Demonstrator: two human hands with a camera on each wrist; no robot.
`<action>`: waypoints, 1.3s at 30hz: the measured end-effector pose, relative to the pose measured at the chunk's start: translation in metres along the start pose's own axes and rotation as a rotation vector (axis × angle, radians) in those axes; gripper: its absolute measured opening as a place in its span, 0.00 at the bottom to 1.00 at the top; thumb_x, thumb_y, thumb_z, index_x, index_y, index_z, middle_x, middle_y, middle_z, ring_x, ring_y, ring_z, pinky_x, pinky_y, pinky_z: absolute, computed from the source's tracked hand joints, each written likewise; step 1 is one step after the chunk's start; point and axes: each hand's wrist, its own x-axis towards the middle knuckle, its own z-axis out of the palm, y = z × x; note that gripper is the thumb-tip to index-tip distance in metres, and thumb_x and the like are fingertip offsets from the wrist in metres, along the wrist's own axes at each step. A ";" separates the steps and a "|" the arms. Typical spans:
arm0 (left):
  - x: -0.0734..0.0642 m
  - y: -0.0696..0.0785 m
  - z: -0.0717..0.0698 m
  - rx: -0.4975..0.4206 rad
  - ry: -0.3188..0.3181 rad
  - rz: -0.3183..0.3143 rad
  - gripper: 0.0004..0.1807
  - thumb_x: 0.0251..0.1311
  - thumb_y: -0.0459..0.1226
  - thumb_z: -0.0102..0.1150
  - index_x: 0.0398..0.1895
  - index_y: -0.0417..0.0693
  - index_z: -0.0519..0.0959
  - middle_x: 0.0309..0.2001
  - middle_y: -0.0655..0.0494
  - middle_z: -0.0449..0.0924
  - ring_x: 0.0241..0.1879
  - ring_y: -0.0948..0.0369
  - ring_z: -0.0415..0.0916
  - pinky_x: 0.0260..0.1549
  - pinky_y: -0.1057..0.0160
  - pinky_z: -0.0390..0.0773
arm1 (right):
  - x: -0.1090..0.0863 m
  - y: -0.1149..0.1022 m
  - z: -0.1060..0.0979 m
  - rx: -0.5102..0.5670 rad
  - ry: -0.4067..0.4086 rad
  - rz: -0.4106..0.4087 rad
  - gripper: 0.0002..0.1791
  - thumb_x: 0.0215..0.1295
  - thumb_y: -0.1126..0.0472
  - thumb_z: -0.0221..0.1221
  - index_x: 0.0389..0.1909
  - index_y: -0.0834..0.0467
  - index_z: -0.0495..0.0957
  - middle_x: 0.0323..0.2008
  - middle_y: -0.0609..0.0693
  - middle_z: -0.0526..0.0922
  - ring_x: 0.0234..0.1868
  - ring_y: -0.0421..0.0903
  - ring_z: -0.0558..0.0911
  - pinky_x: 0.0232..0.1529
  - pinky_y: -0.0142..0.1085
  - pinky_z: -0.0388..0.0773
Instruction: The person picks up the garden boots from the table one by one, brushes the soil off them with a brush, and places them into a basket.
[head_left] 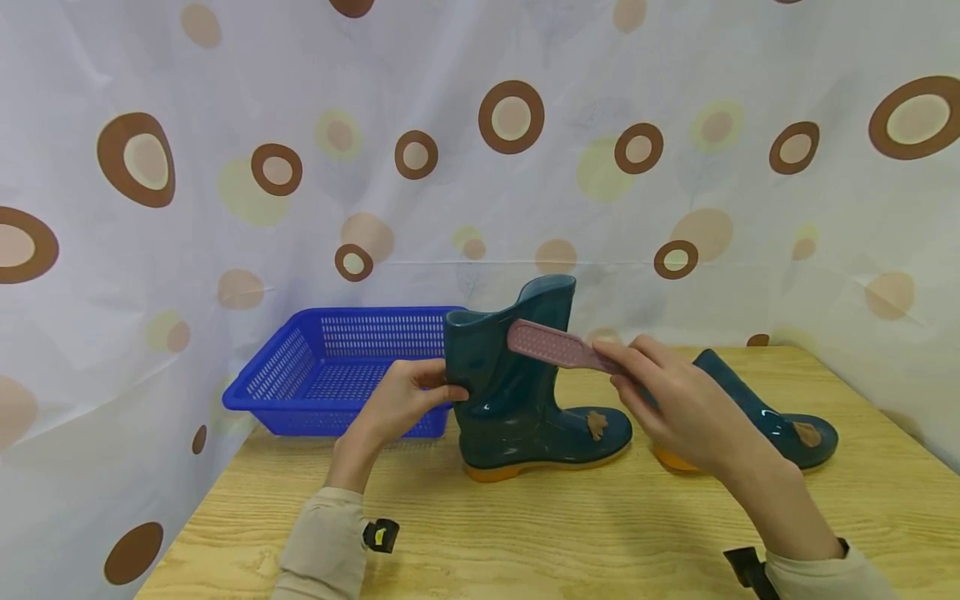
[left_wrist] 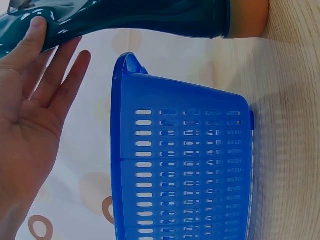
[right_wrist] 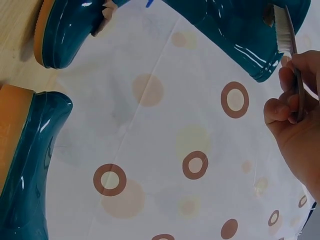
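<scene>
A dark teal rubber boot [head_left: 504,417] with an orange sole stands upright on the table, toe to the right. My left hand [head_left: 401,398] grips the back of its shaft, thumb on the near side and fingers behind. In my right hand [head_left: 686,408] is the handle of a pink scrubbing brush [head_left: 551,345], its head against the upper shaft. White bristles [right_wrist: 283,30] face the boot in the right wrist view, beside a small brown patch [right_wrist: 268,16]. A brown patch [head_left: 597,425] also sits on the boot's toe.
The matching boot [head_left: 813,457], with a brown patch on its toe, stands behind my right hand. A blue perforated plastic basket [head_left: 307,412] sits at the back left of the wooden table [head_left: 570,533]. A patterned curtain [head_left: 450,75] hangs behind.
</scene>
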 end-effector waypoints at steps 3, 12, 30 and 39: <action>0.000 0.000 0.000 -0.002 0.002 -0.001 0.13 0.61 0.39 0.68 0.49 0.50 0.86 0.45 0.53 0.88 0.47 0.58 0.86 0.53 0.54 0.83 | 0.000 -0.001 0.000 -0.005 -0.021 0.012 0.24 0.64 0.69 0.61 0.62 0.58 0.75 0.35 0.46 0.74 0.29 0.35 0.66 0.28 0.26 0.63; 0.000 -0.002 0.000 0.008 0.009 0.002 0.14 0.61 0.40 0.68 0.50 0.51 0.86 0.45 0.54 0.88 0.47 0.58 0.85 0.51 0.55 0.84 | -0.001 0.000 0.001 0.016 -0.051 0.017 0.27 0.58 0.72 0.64 0.60 0.58 0.76 0.35 0.44 0.74 0.27 0.35 0.67 0.27 0.25 0.62; 0.000 -0.002 0.000 0.007 0.016 -0.021 0.16 0.61 0.42 0.68 0.52 0.53 0.85 0.46 0.55 0.88 0.48 0.59 0.85 0.51 0.55 0.84 | -0.004 0.008 -0.007 0.014 -0.111 -0.029 0.20 0.62 0.67 0.62 0.56 0.57 0.79 0.35 0.42 0.75 0.29 0.32 0.66 0.28 0.26 0.65; 0.000 -0.003 0.000 0.017 0.016 -0.023 0.17 0.62 0.42 0.67 0.54 0.54 0.84 0.46 0.56 0.88 0.48 0.58 0.85 0.51 0.54 0.83 | -0.007 0.016 -0.014 -0.003 -0.100 -0.009 0.20 0.65 0.65 0.62 0.59 0.55 0.78 0.34 0.40 0.72 0.27 0.31 0.62 0.28 0.26 0.60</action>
